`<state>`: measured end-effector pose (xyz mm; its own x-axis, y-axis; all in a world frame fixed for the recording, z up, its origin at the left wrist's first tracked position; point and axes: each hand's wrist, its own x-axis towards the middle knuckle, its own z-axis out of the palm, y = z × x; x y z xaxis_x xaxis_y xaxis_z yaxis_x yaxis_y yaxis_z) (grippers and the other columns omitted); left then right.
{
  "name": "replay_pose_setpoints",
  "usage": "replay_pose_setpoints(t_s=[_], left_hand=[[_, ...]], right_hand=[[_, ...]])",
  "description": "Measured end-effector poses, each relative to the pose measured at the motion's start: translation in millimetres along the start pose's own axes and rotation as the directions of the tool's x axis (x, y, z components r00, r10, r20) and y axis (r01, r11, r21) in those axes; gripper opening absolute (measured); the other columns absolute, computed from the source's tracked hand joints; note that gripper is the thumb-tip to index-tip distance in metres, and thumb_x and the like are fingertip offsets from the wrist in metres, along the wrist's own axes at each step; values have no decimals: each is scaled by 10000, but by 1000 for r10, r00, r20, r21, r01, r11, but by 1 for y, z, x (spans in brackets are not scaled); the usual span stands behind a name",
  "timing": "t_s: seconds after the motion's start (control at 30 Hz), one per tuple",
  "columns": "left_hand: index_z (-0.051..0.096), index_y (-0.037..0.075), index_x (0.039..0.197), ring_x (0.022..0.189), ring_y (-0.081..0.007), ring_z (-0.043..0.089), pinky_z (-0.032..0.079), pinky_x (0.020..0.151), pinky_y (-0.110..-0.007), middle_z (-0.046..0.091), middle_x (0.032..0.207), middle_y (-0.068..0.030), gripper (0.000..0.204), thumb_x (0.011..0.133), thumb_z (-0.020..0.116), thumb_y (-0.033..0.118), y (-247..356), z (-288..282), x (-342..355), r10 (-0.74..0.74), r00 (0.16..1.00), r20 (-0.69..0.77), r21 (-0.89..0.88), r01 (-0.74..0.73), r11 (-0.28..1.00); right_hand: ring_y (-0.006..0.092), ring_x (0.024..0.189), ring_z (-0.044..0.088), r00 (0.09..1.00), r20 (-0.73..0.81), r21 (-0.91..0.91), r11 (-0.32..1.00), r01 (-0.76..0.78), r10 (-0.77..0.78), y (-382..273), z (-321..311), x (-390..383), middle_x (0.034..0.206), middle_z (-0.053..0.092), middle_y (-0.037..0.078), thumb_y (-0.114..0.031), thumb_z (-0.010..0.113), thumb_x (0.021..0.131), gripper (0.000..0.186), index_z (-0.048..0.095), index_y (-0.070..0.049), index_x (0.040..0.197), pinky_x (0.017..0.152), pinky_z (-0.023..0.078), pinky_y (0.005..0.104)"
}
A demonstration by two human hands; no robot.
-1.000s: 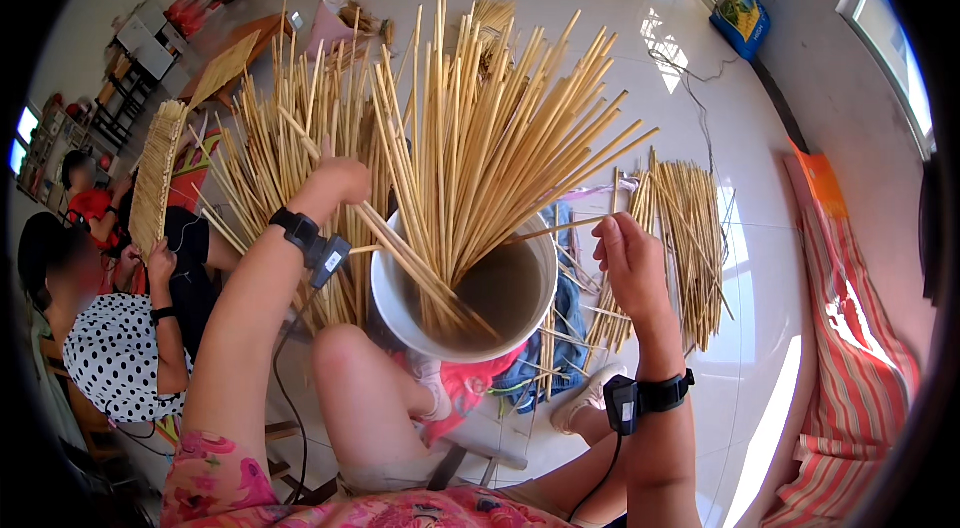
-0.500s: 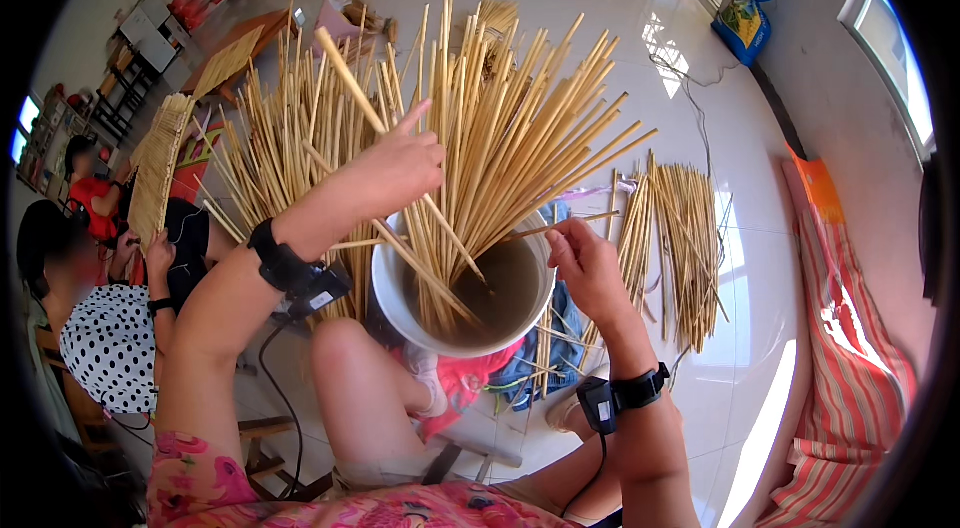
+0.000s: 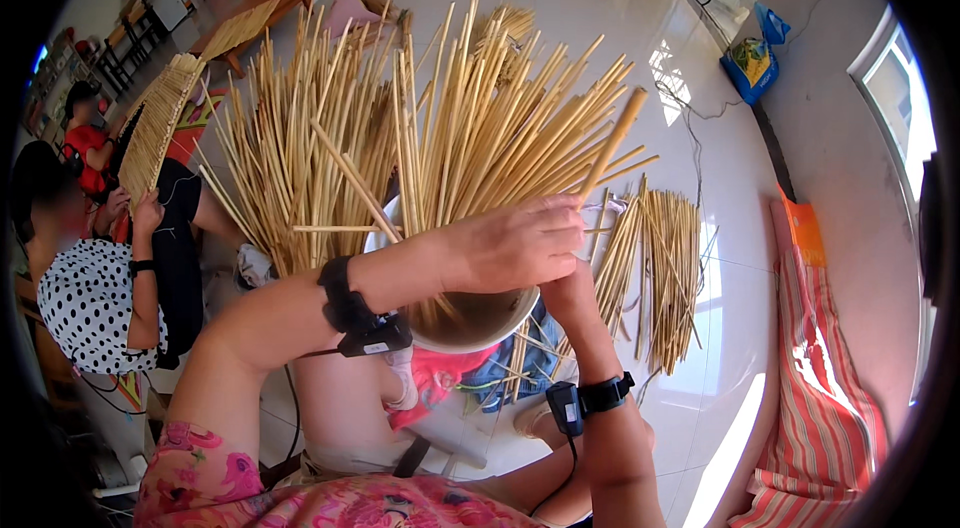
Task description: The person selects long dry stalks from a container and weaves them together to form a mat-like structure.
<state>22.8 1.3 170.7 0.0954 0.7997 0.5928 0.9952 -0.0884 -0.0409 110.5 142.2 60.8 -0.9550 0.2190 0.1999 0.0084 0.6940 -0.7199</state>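
My left hand [image 3: 525, 246] reaches across the front of a white bucket, closed round a thick tan stalk [image 3: 612, 146] that slants up to the right. Just below it my right hand [image 3: 568, 296] presses up against the left one. Its fingers are mostly hidden behind the left hand. Many long straw-coloured stalks [image 3: 490, 138] stand fanned out in the white bucket [image 3: 505, 333] between my knees. One stalk [image 3: 350, 173] leans out to the left past my left wrist.
Another big bundle of stalks [image 3: 300, 128] stands left of the bucket. Shorter stalks [image 3: 670, 268] lie on the tiled floor at right, near a striped cloth [image 3: 820, 388]. A person in a polka-dot top [image 3: 95, 303] holds a stalk mat [image 3: 160, 128] at left.
My left hand has moved right and down to my right hand. The thick stalk now tilts right instead of left. The thin stalk at my right fingertips is no longer visible.
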Motion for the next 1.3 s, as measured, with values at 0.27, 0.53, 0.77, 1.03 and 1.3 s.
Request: replay_pose_setpoints(t_s=[0.27, 0.53, 0.77, 1.03, 1.3], left_hand=[[556, -20, 1066, 838, -259, 582, 471, 736, -350, 585, 957, -178, 239, 869, 539, 114, 4, 132, -143, -723, 135, 677, -322, 938, -126], [544, -16, 1148, 915, -278, 584, 450, 792, -379, 619, 998, -177, 342, 903, 459, 208, -13, 227, -206, -612, -176, 771, -52, 940, -337], [549, 4, 1160, 956, -274, 572, 428, 833, -363, 618, 1041, -162, 327, 922, 439, 199, -14, 274, -229, -669, -187, 720, -108, 922, -373], [572, 26, 1132, 972, -244, 559, 408, 869, -335, 621, 1047, -135, 300, 950, 421, 211, -1, 251, -192, -509, 149, 848, -349, 880, -323], [611, 38, 929, 699, -102, 464, 410, 697, -250, 518, 722, 10, 366, 986, 431, 352, -8, 153, -138, -380, 573, 726, -618, 786, 4]], right_hand=[[310, 549, 582, 975, -44, 162, 964, -210, 220, 0, -18, -3, 619, 579, 178, -199, 567, 909, 222, 613, 13, 862, 531, 435, 365], [260, 575, 578, 987, 10, 180, 971, -160, 161, -6, -20, 1, 654, 581, 148, -117, 522, 920, 149, 599, 11, 925, 549, 437, 344], [332, 794, 597, 988, 58, 90, 985, -147, 142, 0, -15, 2, 844, 601, 173, -103, 526, 915, 130, 587, 5, 956, 692, 469, 380], [153, 653, 619, 928, 273, 262, 909, -324, 253, 5, -5, -2, 783, 621, 109, -111, 508, 939, 173, 585, 39, 980, 618, 486, 264], [69, 506, 477, 862, -106, 584, 732, -350, 496, 24, -68, 0, 634, 537, 21, -226, 428, 994, 272, 568, -11, 903, 467, 385, 189]])
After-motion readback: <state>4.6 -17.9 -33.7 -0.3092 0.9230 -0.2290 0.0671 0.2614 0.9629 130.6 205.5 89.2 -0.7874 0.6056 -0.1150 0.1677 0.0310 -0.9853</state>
